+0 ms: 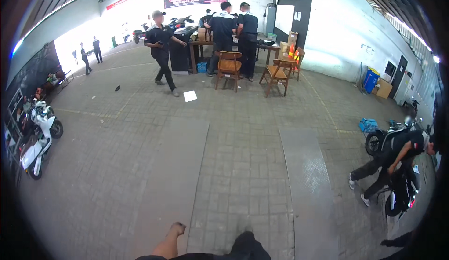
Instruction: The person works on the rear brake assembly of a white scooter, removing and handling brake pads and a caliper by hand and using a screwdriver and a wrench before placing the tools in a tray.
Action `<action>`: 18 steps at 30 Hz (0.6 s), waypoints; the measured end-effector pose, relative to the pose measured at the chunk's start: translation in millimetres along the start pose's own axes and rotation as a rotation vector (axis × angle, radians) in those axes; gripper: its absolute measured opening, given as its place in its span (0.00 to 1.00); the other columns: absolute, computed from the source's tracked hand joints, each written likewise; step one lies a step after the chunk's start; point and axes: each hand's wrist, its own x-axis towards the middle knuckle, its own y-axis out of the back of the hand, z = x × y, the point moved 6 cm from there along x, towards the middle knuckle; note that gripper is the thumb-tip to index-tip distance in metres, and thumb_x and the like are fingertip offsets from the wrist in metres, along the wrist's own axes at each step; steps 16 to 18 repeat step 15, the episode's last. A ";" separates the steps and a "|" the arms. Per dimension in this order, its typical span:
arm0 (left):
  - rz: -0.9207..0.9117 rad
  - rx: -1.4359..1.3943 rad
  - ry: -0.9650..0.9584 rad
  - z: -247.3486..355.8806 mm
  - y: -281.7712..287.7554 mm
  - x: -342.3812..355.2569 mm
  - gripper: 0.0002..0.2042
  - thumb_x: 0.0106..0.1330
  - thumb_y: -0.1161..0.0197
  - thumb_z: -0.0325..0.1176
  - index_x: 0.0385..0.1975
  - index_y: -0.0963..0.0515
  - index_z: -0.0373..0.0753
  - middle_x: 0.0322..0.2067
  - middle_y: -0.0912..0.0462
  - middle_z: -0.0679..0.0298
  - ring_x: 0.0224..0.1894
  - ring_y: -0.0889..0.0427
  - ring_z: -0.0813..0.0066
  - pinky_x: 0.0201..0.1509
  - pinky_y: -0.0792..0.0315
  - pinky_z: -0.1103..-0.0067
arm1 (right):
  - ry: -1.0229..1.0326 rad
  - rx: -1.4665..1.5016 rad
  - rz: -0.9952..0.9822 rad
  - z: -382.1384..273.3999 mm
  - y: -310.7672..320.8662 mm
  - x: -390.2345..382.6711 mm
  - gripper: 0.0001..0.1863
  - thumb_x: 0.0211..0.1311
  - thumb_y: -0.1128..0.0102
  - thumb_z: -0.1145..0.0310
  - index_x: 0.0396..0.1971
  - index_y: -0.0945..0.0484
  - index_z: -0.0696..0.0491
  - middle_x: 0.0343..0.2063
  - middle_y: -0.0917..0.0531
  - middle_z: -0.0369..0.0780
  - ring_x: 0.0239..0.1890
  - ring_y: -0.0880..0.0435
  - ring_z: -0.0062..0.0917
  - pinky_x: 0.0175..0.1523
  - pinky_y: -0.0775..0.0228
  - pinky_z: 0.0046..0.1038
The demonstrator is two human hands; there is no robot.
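My left hand (177,228) hangs low in front of me, over a long grey metal plate (175,166) laid on the paved floor. Its fingers look curled in. Whether anything small is inside them is hidden. My bare forearm comes up from the lower edge, out of a dark sleeve. Beside it, my dark-clothed leg (250,246) reaches forward. My right hand is out of the picture.
Another metal plate (306,166) lies to the right. Ahead are wooden chairs (228,68), a long table (269,47) with people around it, a walking person (161,49) and white paper (190,96). A white motorcycle (41,136) stands left; a person (397,159) bends beside motorcycles right.
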 end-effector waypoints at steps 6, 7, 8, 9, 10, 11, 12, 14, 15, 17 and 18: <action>0.099 -0.473 0.101 160.8 108.5 184.5 0.21 0.59 0.42 0.45 0.43 0.19 0.36 0.43 0.17 0.51 0.45 0.17 0.58 0.53 0.27 0.69 | -0.025 -0.061 -0.024 -177.2 11.2 135.3 0.13 0.60 0.44 0.61 0.36 0.18 0.53 0.35 0.17 0.42 0.36 0.17 0.34 0.40 0.25 0.35; 0.088 -0.561 0.167 169.7 113.9 203.1 0.21 0.59 0.42 0.45 0.45 0.20 0.37 0.43 0.17 0.53 0.45 0.17 0.59 0.51 0.26 0.69 | -0.021 -0.101 -0.040 -209.3 13.1 161.0 0.13 0.59 0.44 0.61 0.36 0.18 0.53 0.35 0.17 0.42 0.36 0.17 0.34 0.40 0.25 0.35; 0.082 -0.639 0.237 168.7 125.5 220.2 0.21 0.59 0.41 0.44 0.47 0.21 0.38 0.42 0.16 0.54 0.46 0.17 0.60 0.50 0.25 0.69 | -0.012 -0.157 -0.064 -243.2 14.7 184.6 0.13 0.59 0.44 0.60 0.36 0.18 0.52 0.36 0.17 0.42 0.37 0.17 0.34 0.41 0.25 0.36; 0.007 -0.376 0.150 161.6 136.3 232.9 0.21 0.60 0.41 0.42 0.50 0.23 0.37 0.44 0.17 0.54 0.46 0.17 0.62 0.49 0.25 0.71 | 0.025 -0.263 -0.107 -281.1 12.3 208.4 0.13 0.59 0.44 0.60 0.36 0.18 0.52 0.37 0.16 0.42 0.38 0.17 0.35 0.42 0.25 0.36; -0.040 -0.118 0.050 157.2 148.5 244.0 0.21 0.61 0.41 0.39 0.52 0.24 0.35 0.45 0.18 0.54 0.46 0.17 0.63 0.49 0.24 0.72 | 0.081 -0.402 -0.151 -319.6 11.9 231.4 0.13 0.59 0.44 0.59 0.37 0.17 0.52 0.37 0.16 0.42 0.39 0.17 0.35 0.42 0.25 0.36; -0.158 -0.130 0.007 167.1 148.0 250.8 0.21 0.62 0.41 0.37 0.54 0.26 0.35 0.47 0.19 0.53 0.48 0.18 0.66 0.49 0.24 0.74 | 0.178 -0.621 -0.191 -356.6 21.7 256.3 0.14 0.59 0.44 0.59 0.37 0.17 0.51 0.38 0.16 0.42 0.39 0.17 0.35 0.43 0.25 0.36; -0.220 -0.213 0.089 169.6 151.6 257.8 0.21 0.63 0.41 0.36 0.55 0.27 0.37 0.49 0.20 0.55 0.48 0.19 0.66 0.48 0.23 0.71 | 0.313 -0.875 -0.237 -398.7 24.0 281.3 0.14 0.59 0.44 0.59 0.37 0.17 0.51 0.38 0.16 0.42 0.40 0.17 0.35 0.44 0.25 0.37; -0.293 -0.442 0.379 176.2 162.8 260.0 0.22 0.64 0.39 0.39 0.58 0.28 0.44 0.50 0.20 0.61 0.48 0.19 0.64 0.47 0.22 0.62 | 0.534 -1.288 -0.267 -477.1 37.5 329.3 0.14 0.59 0.44 0.58 0.37 0.17 0.50 0.40 0.16 0.43 0.42 0.17 0.36 0.45 0.25 0.37; -0.282 -0.471 0.408 185.4 174.7 271.0 0.22 0.64 0.39 0.39 0.58 0.28 0.44 0.50 0.20 0.61 0.48 0.19 0.64 0.47 0.22 0.62 | 0.555 -1.320 -0.285 -518.5 33.7 347.5 0.14 0.59 0.44 0.58 0.37 0.17 0.50 0.40 0.16 0.43 0.42 0.17 0.36 0.45 0.25 0.37; -0.282 -0.471 0.408 185.4 174.7 271.0 0.22 0.64 0.39 0.39 0.58 0.28 0.44 0.50 0.20 0.61 0.48 0.19 0.64 0.47 0.22 0.62 | 0.555 -1.320 -0.285 -518.5 33.7 347.5 0.14 0.59 0.44 0.58 0.37 0.17 0.50 0.40 0.16 0.43 0.42 0.17 0.36 0.45 0.25 0.37; -0.282 -0.471 0.408 185.4 174.7 271.0 0.22 0.64 0.39 0.39 0.58 0.28 0.44 0.50 0.20 0.61 0.48 0.19 0.64 0.47 0.22 0.62 | 0.555 -1.320 -0.285 -518.5 33.7 347.5 0.14 0.59 0.44 0.58 0.37 0.17 0.50 0.40 0.16 0.43 0.42 0.17 0.36 0.45 0.25 0.37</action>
